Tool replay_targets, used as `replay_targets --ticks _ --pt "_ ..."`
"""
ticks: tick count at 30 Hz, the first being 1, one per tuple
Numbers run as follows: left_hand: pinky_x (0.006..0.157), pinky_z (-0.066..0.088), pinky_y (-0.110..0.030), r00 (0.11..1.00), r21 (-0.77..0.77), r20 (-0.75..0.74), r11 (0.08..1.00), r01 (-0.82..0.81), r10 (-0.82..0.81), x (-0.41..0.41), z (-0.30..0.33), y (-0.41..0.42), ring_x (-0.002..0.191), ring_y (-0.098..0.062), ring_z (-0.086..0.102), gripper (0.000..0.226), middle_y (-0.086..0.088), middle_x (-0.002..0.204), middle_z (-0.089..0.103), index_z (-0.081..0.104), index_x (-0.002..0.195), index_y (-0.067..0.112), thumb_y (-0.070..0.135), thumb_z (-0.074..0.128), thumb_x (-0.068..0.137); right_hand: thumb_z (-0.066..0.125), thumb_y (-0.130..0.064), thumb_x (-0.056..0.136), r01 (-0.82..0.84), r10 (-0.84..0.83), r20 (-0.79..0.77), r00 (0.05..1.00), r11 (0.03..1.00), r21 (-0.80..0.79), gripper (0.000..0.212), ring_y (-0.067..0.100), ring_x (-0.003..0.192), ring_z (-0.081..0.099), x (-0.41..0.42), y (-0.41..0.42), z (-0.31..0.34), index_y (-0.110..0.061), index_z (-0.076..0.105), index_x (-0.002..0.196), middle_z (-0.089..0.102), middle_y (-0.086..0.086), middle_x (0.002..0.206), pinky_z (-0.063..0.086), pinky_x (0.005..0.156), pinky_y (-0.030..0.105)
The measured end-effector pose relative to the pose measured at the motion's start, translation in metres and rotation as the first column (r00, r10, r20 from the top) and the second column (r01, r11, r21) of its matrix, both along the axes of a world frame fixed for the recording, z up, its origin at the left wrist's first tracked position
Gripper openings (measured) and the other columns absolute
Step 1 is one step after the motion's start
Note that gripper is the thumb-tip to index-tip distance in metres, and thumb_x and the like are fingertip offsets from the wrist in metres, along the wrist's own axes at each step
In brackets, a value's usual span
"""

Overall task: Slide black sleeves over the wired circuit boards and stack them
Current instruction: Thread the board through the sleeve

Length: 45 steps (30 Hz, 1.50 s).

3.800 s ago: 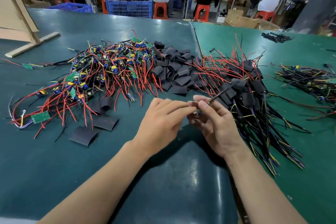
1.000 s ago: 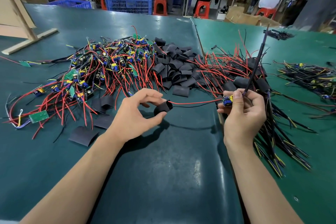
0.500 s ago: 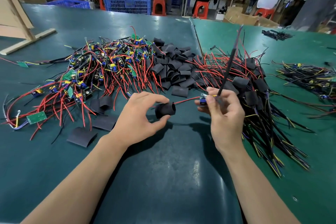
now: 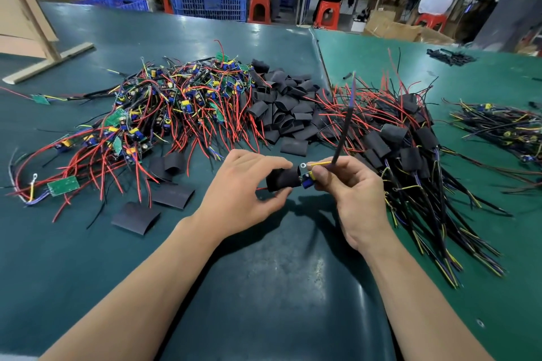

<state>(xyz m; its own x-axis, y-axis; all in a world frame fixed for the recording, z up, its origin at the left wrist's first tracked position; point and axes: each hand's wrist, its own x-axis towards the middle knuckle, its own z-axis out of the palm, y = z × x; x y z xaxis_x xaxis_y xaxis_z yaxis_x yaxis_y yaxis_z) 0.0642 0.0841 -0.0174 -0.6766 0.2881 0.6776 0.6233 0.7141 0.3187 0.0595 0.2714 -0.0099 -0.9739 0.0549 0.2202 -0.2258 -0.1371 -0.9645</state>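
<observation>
Black sleeve, one, pinched by left hand; right hand grips one board.

No writing, label, brand, number or sign can be read anywhere in the head view. The small green circuit boards lying among the red and black wires carry markings too small and blurred to make out, and the blue plastic crate beyond the table shows no lettering.
</observation>
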Motion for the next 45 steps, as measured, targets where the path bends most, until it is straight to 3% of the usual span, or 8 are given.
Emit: replay_targets --ticks 5,10,17,22,27,32,36,45 --pt "0.087 0.047 -0.04 1.0 0.042 -0.003 0.999 0.018 -0.018 0.0005 0.0009 -0.0006 0.089 -0.017 0.064 0.036 0.004 0.095 0.072 0.07 0.106 0.011 0.02 0.082 0.074 0.071 0.001 0.079 -0.029 0.045 0.131 0.99 0.992 -0.119 0.016 0.014 0.072 0.069 -0.0015 0.001 -0.0023 -0.015 0.071 0.078 0.072 0.001 0.075 0.056 0.069 0.021" --pt "0.085 0.046 -0.04 0.998 0.067 0.006 0.995 0.069 -0.07 0.0011 0.0003 0.0035 0.089 -0.011 0.059 0.035 0.005 0.096 0.072 0.07 0.105 0.011 0.021 0.08 0.073 0.07 -0.002 0.08 -0.003 0.042 0.184 0.982 0.979 -0.206 0.013 0.01 0.071 0.066 -0.0023 0.0011 -0.001 -0.014 0.069 0.079 0.07 -0.002 0.071 0.056 0.069 0.021" --pt "0.083 0.048 -0.042 0.999 0.085 -0.037 0.996 0.03 -0.026 -0.0004 -0.0007 0.0056 0.086 -0.015 0.062 0.031 0.003 0.094 0.072 0.071 0.101 0.009 0.018 0.079 0.073 0.075 -0.001 0.078 0.015 -0.003 0.148 0.989 0.996 -0.082 0.015 0.006 0.064 0.063 -0.0007 -0.0026 -0.0019 -0.015 0.069 0.081 0.071 -0.005 0.069 0.05 0.061 0.017" --pt "0.087 0.049 -0.041 0.999 0.212 0.041 0.977 0.011 -0.02 0.0038 0.0015 0.0018 0.093 -0.007 0.058 0.034 0.009 0.099 0.069 0.072 0.104 0.01 0.018 0.078 0.071 0.07 0.01 0.077 -0.065 0.087 0.157 0.984 0.988 -0.14 0.021 0.015 0.073 0.07 0.0011 -0.0018 -0.0005 -0.01 0.071 0.082 0.074 0.003 0.078 0.055 0.07 0.021" --pt "0.085 0.053 -0.044 0.996 0.163 0.073 0.986 0.042 -0.054 0.0064 0.0027 0.0024 0.094 -0.02 0.062 0.033 0.004 0.097 0.071 0.072 0.105 0.01 0.018 0.077 0.073 0.072 0.014 0.076 -0.07 0.067 0.118 0.991 0.997 0.014 0.022 0.011 0.07 0.07 0.0035 -0.0042 0.0009 -0.007 0.071 0.083 0.074 0.001 0.074 0.054 0.069 0.018" --pt "0.084 0.054 -0.045 0.994 0.201 0.09 0.978 0.051 -0.07 0.0066 0.0024 0.0031 0.097 -0.024 0.063 0.035 0.001 0.1 0.07 0.071 0.107 0.01 0.016 0.079 0.074 0.07 0.016 0.076 -0.043 0.045 0.123 0.991 0.999 -0.017 0.023 0.008 0.064 0.068 0.0045 -0.0045 0.002 -0.006 0.071 0.081 0.073 0.0 0.068 0.054 0.066 0.017" --pt "0.085 0.054 -0.044 0.991 0.213 0.104 0.975 0.063 -0.087 0.0066 0.0023 0.0041 0.097 -0.022 0.064 0.035 0.002 0.1 0.07 0.071 0.109 0.01 0.018 0.079 0.075 0.074 0.013 0.073 -0.036 0.04 0.156 0.987 0.999 -0.022 0.03 0.012 0.063 0.068 0.0041 -0.0025 0.0028 -0.016 0.078 0.067 0.073 0.003 0.068 0.055 0.065 0.019" --pt "0.083 0.055 -0.043 0.994 0.198 0.072 0.978 0.07 -0.086 0.0042 -0.0004 0.0038 0.097 -0.022 0.064 0.032 0.002 0.102 0.071 0.07 0.106 0.01 0.016 0.078 0.075 0.073 0.005 0.078 -0.082 0.098 0.198 0.975 0.993 -0.087 0.023 0.02 0.07 0.073 0.0039 -0.0002 0.0058 -0.016 0.078 0.071 0.075 0.007 0.075 0.055 0.058 0.022"
